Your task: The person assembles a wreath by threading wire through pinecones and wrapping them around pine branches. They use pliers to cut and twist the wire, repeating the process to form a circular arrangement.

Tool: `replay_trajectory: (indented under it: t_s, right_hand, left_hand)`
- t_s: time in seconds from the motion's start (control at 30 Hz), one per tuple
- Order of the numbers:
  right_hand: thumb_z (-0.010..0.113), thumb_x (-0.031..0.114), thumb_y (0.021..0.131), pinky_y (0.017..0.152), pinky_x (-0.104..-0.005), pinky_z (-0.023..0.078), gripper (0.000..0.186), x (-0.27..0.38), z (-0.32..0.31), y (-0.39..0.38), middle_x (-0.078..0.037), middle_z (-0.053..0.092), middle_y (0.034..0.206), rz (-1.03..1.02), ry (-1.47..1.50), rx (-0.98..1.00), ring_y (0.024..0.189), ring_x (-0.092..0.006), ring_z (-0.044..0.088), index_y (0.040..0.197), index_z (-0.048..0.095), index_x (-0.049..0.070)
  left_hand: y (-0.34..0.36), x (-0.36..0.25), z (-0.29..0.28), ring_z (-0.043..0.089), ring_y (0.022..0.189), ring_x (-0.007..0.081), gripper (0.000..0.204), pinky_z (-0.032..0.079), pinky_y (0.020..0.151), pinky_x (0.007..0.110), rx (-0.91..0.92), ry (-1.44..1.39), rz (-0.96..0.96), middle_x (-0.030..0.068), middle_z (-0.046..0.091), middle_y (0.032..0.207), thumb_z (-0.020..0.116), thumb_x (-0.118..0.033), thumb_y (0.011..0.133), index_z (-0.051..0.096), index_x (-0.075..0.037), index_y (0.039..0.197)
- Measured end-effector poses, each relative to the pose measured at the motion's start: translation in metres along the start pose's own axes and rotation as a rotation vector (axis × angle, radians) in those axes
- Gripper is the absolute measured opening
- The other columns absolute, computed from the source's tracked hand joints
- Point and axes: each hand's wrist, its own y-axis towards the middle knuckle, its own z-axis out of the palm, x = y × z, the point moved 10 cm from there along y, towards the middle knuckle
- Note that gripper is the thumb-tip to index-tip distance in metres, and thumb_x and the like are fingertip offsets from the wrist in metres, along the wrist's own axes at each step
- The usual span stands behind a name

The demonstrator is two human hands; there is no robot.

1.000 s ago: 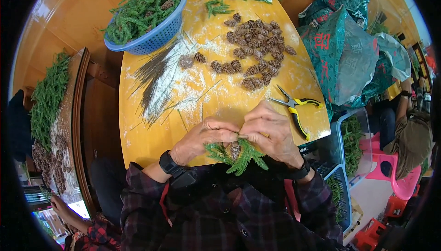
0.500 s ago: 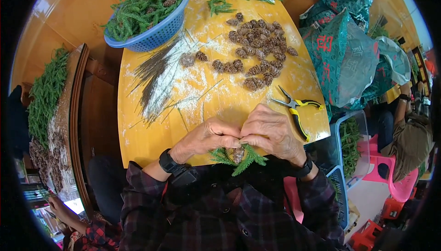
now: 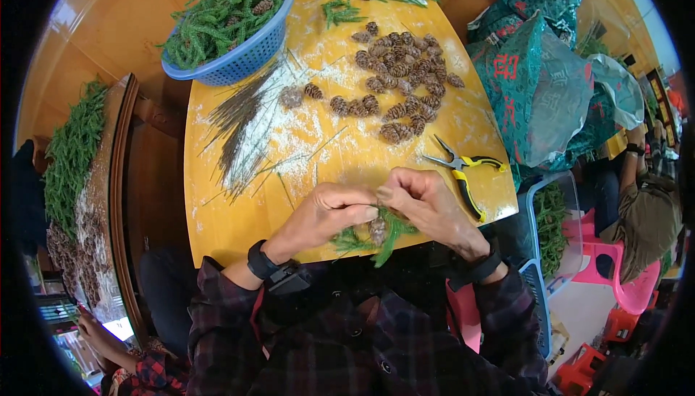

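Close in front of me, at the table's near edge, my left hand [image 3: 335, 209] pinches the top of a green artificial pine sprig [image 3: 394, 235] with a brown pine cone [image 3: 378, 231] hanging in it. My right hand [image 3: 427, 204] is closed right beside it, fingertips together at the sprig's stem end; what lies between them is too small to make out. Cone and needles hang below both hands. To the right of my right hand lie pliers [image 3: 463, 171] with yellow and black handles, jaws apart. A bundle of thin dark wire stems [image 3: 242, 132] lies beyond my left hand.
Loose pine cones [image 3: 405, 70] cover the table's far right, with white flakes around. A blue basket [image 3: 242, 59] of green sprigs stands far left. Green plastic bags [image 3: 536, 99] and a clear bin [image 3: 554, 229] flank the right side. Other people sit at both sides.
My right hand has lifted slightly and turned at the stem end, its fingers more drawn together. The sprig and cone have swung a little; the left hand keeps its pinch.
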Motion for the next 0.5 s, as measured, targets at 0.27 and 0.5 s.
replay_trajectory:
  t_s: [0.27, 0.5]
  right_hand:
    - [0.06, 0.02, 0.087, 0.059, -0.0315, 0.044, 0.018, 0.073, 0.01, -0.029, -0.009, 0.055, 0.086, -0.819, -0.527, -0.091, 0.069, -0.021, 0.056, 0.092, 0.056, 0.003]
    - [0.062, 0.017, 0.083, 0.059, -0.036, 0.046, 0.016, 0.066, 0.017, -0.022, -0.01, 0.056, 0.08, -0.774, -0.666, 0.053, 0.069, -0.0319, 0.056, 0.084, 0.055, 0.003]
  left_hand:
    - [-0.011, 0.016, 0.013, 0.056, 0.073, 0.0103, 0.024, 0.045, 0.066, 0.025, 0.071, -0.501, -0.334, 0.0047, 0.063, 0.08, 0.064, -0.019, 0.083, 0.066, 0.003, 0.09]
    - [-0.009, 0.023, 0.017, 0.056, 0.07, 0.0094, 0.025, 0.044, 0.063, 0.023, 0.094, -0.517, -0.323, 0.004, 0.063, 0.076, 0.065, -0.02, 0.083, 0.067, 0.003, 0.092]
